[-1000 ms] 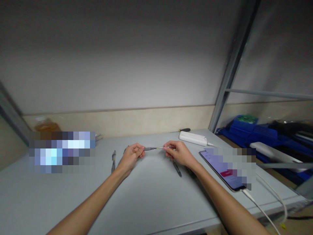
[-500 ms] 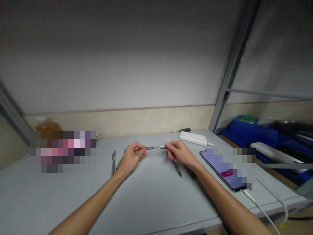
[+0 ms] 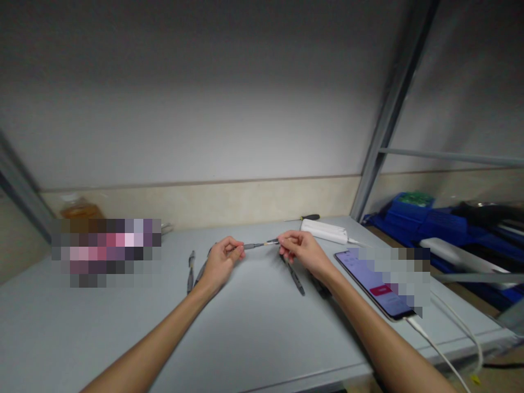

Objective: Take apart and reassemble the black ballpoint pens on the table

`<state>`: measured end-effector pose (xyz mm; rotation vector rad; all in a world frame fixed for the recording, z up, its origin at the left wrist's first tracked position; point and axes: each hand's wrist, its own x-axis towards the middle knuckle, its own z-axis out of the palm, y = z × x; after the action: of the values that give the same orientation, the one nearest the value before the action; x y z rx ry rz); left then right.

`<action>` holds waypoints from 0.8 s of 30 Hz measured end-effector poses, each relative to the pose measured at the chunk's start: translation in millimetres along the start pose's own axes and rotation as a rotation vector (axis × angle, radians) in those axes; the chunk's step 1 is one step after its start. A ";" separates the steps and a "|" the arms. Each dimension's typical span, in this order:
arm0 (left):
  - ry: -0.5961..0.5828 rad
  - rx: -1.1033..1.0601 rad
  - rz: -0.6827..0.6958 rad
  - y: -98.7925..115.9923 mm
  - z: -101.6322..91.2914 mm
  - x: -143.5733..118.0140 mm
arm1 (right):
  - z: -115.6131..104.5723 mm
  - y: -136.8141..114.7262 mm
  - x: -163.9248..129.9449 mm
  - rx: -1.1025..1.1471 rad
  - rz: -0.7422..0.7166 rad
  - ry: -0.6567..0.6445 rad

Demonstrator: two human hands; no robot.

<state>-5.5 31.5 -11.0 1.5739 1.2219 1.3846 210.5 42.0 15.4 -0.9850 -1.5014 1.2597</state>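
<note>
My left hand (image 3: 220, 262) pinches the end of a thin grey pen part (image 3: 252, 246) above the grey table (image 3: 254, 327). My right hand (image 3: 305, 254) pinches the other, lighter end of the same slim piece, so it spans the gap between both hands. A dark pen (image 3: 295, 278) lies on the table just under my right hand. Another dark pen (image 3: 190, 271) lies to the left of my left hand, and a third grey one (image 3: 201, 270) is partly hidden behind my left wrist.
A phone (image 3: 374, 284) with a lit screen lies at the right, with a white cable (image 3: 444, 355) running off the table edge. A white power bank (image 3: 323, 231) and a small screwdriver (image 3: 305, 218) sit at the back. Blue crates (image 3: 413, 218) stand beyond the metal post (image 3: 385, 125).
My right hand has shifted slightly left and up, closing the gap to my left hand. The pen on the table under it shows more now.
</note>
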 end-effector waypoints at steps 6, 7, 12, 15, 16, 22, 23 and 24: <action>0.029 0.155 0.088 7.8 -0.9 -6.6 | -5.6 2.0 -0.5 -0.030 0.125 -0.100; 0.046 0.200 0.135 9.2 -1.2 -8.1 | -6.8 1.4 -0.6 -0.011 0.164 -0.122; 0.068 0.338 0.376 14.5 -3.3 -14.0 | -10.5 -1.6 -0.9 0.154 0.303 -0.210; 0.033 0.416 0.493 16.5 -4.7 -15.9 | -10.1 -0.7 -1.4 0.225 0.341 -0.236; 0.024 0.434 0.527 16.8 -5.2 -16.1 | -9.7 0.1 -1.4 0.233 0.350 -0.232; 0.012 0.443 0.535 15.8 -5.2 -13.3 | -6.7 2.7 1.4 0.221 0.275 -0.117; 0.020 0.435 0.498 15.4 -4.4 -12.4 | -6.0 1.8 1.6 0.220 0.252 -0.086; 0.030 0.422 0.446 15.0 -3.5 -11.5 | -5.2 0.7 1.6 0.214 0.221 -0.052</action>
<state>-5.8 15.7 -0.1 2.2318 1.2913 1.4844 215.0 45.0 15.3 -1.0010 -1.2897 1.5784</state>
